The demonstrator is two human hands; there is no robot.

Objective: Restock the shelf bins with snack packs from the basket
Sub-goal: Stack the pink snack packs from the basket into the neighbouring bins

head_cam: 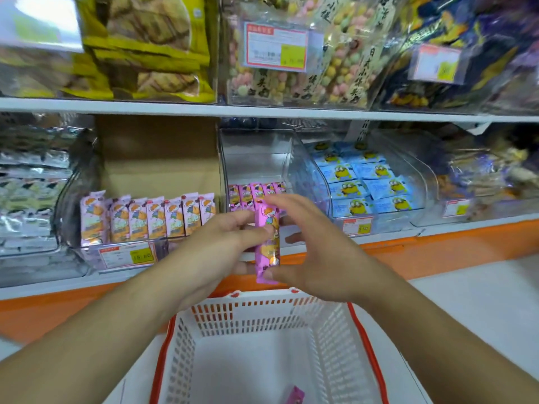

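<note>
We hold one pink snack pack (267,243) upright between both hands, above the basket (271,330) and in front of the clear bin (256,158).

Our left hand (215,246) pinches the pack at mid-height, fingers curled round it; our right hand (309,252) grips its top and bottom ends. The bin already holds a row of matching packs (256,193). One more pink pack (294,395) lies at the basket's bottom.
</note>
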